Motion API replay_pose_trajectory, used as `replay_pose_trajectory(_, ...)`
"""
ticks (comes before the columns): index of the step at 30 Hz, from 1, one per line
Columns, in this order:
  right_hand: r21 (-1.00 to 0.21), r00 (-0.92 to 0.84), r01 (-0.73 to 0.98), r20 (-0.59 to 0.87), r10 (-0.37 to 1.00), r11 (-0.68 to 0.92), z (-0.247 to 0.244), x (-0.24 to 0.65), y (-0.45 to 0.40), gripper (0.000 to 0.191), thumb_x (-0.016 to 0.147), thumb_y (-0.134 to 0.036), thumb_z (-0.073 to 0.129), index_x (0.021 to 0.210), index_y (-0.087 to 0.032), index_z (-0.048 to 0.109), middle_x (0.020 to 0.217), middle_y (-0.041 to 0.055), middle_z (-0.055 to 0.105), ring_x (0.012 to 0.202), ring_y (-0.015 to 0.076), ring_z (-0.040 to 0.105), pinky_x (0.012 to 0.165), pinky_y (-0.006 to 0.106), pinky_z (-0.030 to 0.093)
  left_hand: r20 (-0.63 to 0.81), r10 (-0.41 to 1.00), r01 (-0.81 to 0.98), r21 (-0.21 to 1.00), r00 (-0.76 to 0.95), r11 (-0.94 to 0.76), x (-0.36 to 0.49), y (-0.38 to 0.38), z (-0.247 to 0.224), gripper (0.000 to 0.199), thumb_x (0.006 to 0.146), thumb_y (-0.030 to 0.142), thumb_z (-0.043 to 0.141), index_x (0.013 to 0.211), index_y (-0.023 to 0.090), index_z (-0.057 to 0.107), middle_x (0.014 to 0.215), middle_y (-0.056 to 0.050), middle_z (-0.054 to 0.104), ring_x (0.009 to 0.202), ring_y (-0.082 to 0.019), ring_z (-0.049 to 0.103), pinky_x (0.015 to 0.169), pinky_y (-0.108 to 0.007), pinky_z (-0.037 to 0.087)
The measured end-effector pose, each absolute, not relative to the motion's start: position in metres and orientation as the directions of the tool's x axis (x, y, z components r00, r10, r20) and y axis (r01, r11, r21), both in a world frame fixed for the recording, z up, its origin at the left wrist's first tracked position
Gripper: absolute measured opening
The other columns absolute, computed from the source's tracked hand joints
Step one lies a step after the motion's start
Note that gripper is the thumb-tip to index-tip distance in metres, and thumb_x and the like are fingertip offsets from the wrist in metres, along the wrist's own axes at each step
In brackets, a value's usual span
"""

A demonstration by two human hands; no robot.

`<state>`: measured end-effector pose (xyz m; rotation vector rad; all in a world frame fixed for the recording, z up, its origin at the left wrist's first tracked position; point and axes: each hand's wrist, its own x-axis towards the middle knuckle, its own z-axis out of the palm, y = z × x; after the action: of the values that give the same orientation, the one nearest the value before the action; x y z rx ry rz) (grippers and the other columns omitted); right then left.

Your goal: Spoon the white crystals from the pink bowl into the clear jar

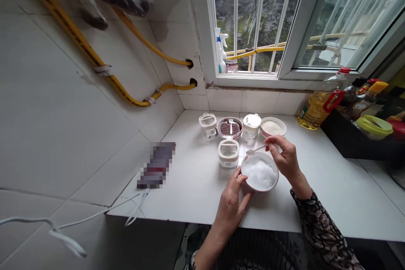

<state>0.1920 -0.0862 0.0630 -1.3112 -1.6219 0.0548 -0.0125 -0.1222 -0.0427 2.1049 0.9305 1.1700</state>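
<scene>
A white bowl (pixel 267 189) heaped with a white, grainy or powdery substance sits on the counter. Around its left and near side wrap the fingers of my left hand (pixel 232 200). My right hand (pixel 284 159) pinches the handle of a small white spoon (pixel 257 149), whose head is over the bowl's far rim; some white stuff seems to be on it. Just left of the bowl stands a clear lidded jar (pixel 228 159). Behind are a second jar (pixel 208 125), a third jar (pixel 251 126), a bowl of dark red grains (pixel 241 130) with a clear lidded container and white spoon over it, and a bowl of pale grains (pixel 274 126).
An oil bottle (pixel 313 109) stands at the back right, beside a black box (pixel 337 137) of sauce bottles. To the left, a blurred dark object (pixel 157 165) lies with a white cable (pixel 139 206). Yellow pipes (pixel 126 97) run along the wall by the barred window.
</scene>
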Motion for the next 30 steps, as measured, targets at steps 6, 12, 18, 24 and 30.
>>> replay_pose_trajectory(6, -0.45, -0.017, 0.806, 0.632, 0.775, 0.384, 0.055, 0.208, -0.082, 0.017, 0.086, -0.017, 0.051, 0.079, -0.022, 0.065, 0.072, 0.0046, 0.069, 0.077, 0.0239, 0.062, 0.08, 0.037, 0.047, 0.493, 0.783, 0.317, 0.726, 0.379, -0.61, -0.013, -0.122, -0.043, 0.042, 0.091, 0.011, 0.059, 0.129, 0.026, 0.049, 0.15, -0.015, 0.052, 0.139, -0.029, 0.054, 0.103, -0.044, 0.058)
replay_pose_trajectory(12, -0.497, -0.053, 0.796, 0.511, 0.858, 0.345, 0.043, 0.195, -0.077, 0.018, 0.081, -0.015, 0.05, 0.076, -0.022, 0.066, 0.073, 0.0049, 0.07, 0.073, 0.0223, 0.061, 0.078, 0.036, 0.045, 0.504, 0.778, 0.317, 0.719, 0.376, -0.618, -0.013, -0.122, -0.045, 0.043, 0.092, 0.012, 0.059, 0.13, 0.027, 0.048, 0.149, -0.014, 0.053, 0.139, -0.028, 0.054, 0.103, -0.043, 0.058)
replay_pose_trajectory(18, -0.783, 0.136, 0.592, 0.332, 0.933, 0.192, 0.045, 0.199, -0.076, 0.017, 0.077, -0.02, 0.049, 0.071, -0.022, 0.065, 0.06, 0.0001, 0.066, 0.062, 0.018, 0.06, 0.069, 0.031, 0.046, 0.499, 0.78, 0.318, 0.722, 0.377, -0.615, -0.013, -0.122, -0.045, 0.041, 0.092, 0.013, 0.059, 0.129, 0.027, 0.049, 0.149, -0.014, 0.053, 0.139, -0.028, 0.054, 0.104, -0.044, 0.057)
replay_pose_trajectory(24, -0.926, 0.237, 0.37, 0.176, 0.955, 0.079, 0.05, 0.203, -0.074, 0.015, 0.069, -0.028, 0.052, 0.067, -0.02, 0.065, 0.054, -0.0001, 0.063, 0.057, 0.0172, 0.059, 0.065, 0.03, 0.046, 0.489, 0.788, 0.311, 0.734, 0.374, -0.604, -0.013, -0.122, -0.045, 0.042, 0.092, 0.013, 0.06, 0.129, 0.027, 0.049, 0.15, -0.014, 0.052, 0.139, -0.028, 0.053, 0.104, -0.043, 0.057)
replay_pose_trajectory(30, -0.959, 0.275, 0.279, 0.12, 0.954, 0.04, 0.049, 0.204, -0.073, 0.016, 0.065, -0.03, 0.055, 0.065, -0.019, 0.066, 0.051, 0.0001, 0.062, 0.053, 0.016, 0.057, 0.06, 0.029, 0.046, 0.486, 0.785, 0.32, 0.728, 0.384, -0.606, -0.013, -0.122, -0.046, 0.042, 0.091, 0.013, 0.059, 0.129, 0.027, 0.048, 0.15, -0.014, 0.051, 0.14, -0.028, 0.052, 0.104, -0.044, 0.058)
